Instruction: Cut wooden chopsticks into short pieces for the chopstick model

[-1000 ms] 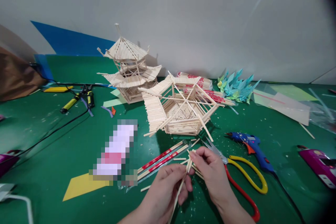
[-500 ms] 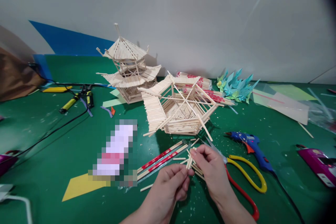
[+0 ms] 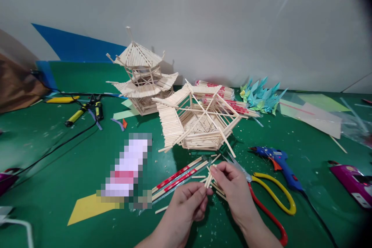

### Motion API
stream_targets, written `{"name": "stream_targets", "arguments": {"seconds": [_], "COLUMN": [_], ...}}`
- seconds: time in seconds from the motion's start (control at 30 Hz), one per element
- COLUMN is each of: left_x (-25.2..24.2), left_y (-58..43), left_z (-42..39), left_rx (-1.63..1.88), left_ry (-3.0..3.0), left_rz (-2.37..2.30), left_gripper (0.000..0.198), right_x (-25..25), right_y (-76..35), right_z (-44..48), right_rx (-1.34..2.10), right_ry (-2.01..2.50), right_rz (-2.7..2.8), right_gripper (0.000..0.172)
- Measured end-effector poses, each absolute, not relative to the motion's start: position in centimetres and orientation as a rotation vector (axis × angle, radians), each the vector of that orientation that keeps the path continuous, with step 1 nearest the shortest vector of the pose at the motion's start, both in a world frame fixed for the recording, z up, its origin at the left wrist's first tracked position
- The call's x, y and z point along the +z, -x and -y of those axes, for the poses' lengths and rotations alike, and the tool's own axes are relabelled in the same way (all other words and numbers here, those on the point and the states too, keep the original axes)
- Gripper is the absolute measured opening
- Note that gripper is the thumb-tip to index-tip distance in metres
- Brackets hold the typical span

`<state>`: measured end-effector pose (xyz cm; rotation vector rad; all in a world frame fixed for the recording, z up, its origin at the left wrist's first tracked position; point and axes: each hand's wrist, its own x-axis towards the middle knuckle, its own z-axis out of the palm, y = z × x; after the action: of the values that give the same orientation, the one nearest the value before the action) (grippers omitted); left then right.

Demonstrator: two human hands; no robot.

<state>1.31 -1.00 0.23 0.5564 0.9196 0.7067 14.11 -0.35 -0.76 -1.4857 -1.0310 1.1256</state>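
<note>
My left hand (image 3: 186,207) and my right hand (image 3: 232,188) meet low in the middle of the view, both pinching a small bundle of short wooden sticks (image 3: 208,180) between their fingertips. Just beyond them lie red-wrapped chopsticks (image 3: 177,176) and loose cut sticks on the green table (image 3: 72,162). Farther back stands a half-built hexagonal stick roof (image 3: 197,122), and behind it on the left a finished two-tier stick pagoda (image 3: 141,79).
Red-and-yellow-handled scissors (image 3: 270,201) lie right of my right hand, a blue glue gun (image 3: 279,161) beyond them. Folded paper cranes (image 3: 260,97), paper sheets (image 3: 314,114), a yellow paper piece (image 3: 85,207), yellow-handled tools and black cables (image 3: 78,114) and purple devices (image 3: 353,182) lie around.
The long stick that ran down through my left hand is no longer seen; the left fingers have closed up on the bundle's lower end. The hands stayed in place.
</note>
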Motion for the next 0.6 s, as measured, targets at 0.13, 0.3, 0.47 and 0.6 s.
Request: {"name": "stream_targets", "arguments": {"seconds": [0.13,0.3,0.47,0.6], "left_x": [0.4,0.7,1.0,1.4], "left_y": [0.3,2.6,2.7,2.2], "left_z": [0.6,0.2,0.1,0.1], "left_rx": [0.768,0.873,0.876,0.917], "left_ry": [-0.719,-0.920,-1.094,-1.230], "left_rz": [-1.025,-1.169,-1.254,-1.246], "left_gripper": [0.024,0.023,0.023,0.019], "right_x": [-0.4,-1.1,-2.2,-1.9], "right_y": [-15.5,-15.5,-14.2,-14.7], "right_z": [0.3,1.3,2.0,2.0], "right_rx": [1.030,0.928,0.773,0.705], "right_ry": [1.582,1.656,1.654,1.681], "right_rz": [1.182,1.746,2.157,2.179], "right_gripper": [0.027,0.017,0.010,0.010]}}
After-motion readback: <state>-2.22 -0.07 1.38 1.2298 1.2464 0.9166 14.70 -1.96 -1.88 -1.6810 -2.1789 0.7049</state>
